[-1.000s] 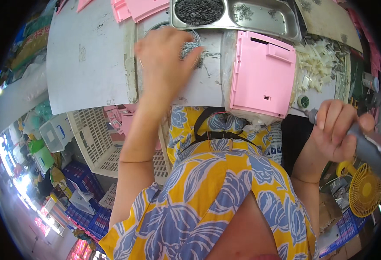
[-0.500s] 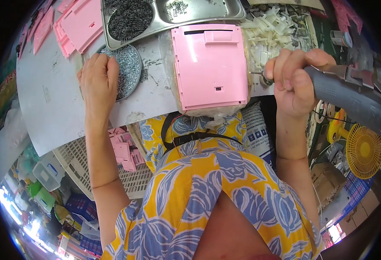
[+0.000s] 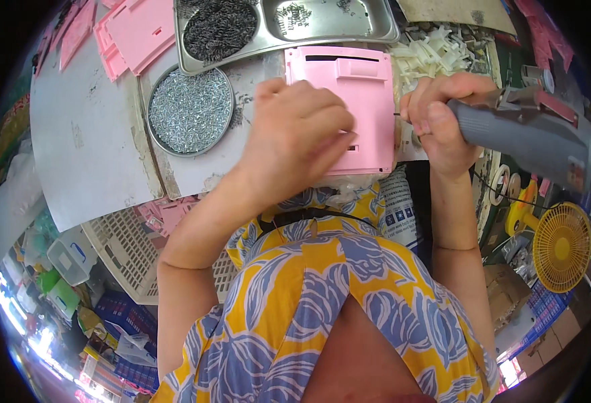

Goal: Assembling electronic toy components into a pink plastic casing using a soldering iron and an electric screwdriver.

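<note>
My left hand (image 3: 292, 138) is over the left part of a pink plastic panel (image 3: 371, 101), its fingers bent together and slightly blurred. Whatever its fingertips may hold is too small to make out. In my right hand (image 3: 446, 124) is a grey electric screwdriver (image 3: 517, 134), gripped near its front end. Its thin bit points left and reaches the panel's right edge. The panel lies on clear plastic wrap at the bench's near edge, partly covered by my left hand. A round dish (image 3: 230, 117) full of small silvery screws stands left of that hand.
A metal tray (image 3: 263, 50) with dark springs stands behind the dish and panel. White plastic parts (image 3: 436, 57) are heaped at the back right. More pink panels (image 3: 138, 33) lie at the back left. Below the bench is a white crate (image 3: 124, 252); a yellow fan (image 3: 563, 248) stands right.
My left hand has moved right from the screw dish to the pink panel, uncovering the dish. My right hand, holding the screwdriver, has shifted slightly left, its bit now at the panel's edge.
</note>
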A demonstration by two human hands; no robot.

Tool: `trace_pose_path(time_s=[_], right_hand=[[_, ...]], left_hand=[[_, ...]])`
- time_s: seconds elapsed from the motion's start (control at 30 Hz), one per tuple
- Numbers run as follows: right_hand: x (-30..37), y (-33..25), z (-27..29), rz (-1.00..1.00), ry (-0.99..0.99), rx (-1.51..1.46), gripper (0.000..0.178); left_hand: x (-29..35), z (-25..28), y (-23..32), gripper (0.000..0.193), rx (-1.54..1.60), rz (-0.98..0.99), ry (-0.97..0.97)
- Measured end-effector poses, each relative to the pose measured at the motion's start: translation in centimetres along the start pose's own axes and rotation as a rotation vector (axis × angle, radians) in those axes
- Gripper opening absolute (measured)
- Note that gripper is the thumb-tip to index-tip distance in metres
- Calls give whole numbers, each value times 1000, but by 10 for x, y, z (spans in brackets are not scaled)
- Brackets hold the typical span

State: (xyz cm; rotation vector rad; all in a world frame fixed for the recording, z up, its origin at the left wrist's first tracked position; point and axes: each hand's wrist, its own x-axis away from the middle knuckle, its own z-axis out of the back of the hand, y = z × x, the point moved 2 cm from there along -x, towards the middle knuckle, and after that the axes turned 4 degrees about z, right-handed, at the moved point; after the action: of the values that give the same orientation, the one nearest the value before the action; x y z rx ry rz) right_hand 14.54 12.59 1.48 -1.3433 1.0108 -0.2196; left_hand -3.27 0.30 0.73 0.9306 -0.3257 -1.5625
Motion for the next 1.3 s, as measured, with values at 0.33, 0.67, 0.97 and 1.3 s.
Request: trace_pose_path(time_s=[0.33, 0.67, 0.97, 1.3], right_hand=[[-24, -64, -16, -3, -109, -273, 28], [-37, -45, -16, 50, -58, -217, 31], [-64, 38, 25, 72, 138, -119, 27], [-58, 43, 13, 39, 118, -119, 27]], left_hand=[[-4, -28, 13, 20, 116, -38, 88], [-7, 2, 1, 18, -36, 78, 186], [50, 78, -68, 11, -556, 532, -11], [52, 86, -89, 19, -448, 516, 101]])
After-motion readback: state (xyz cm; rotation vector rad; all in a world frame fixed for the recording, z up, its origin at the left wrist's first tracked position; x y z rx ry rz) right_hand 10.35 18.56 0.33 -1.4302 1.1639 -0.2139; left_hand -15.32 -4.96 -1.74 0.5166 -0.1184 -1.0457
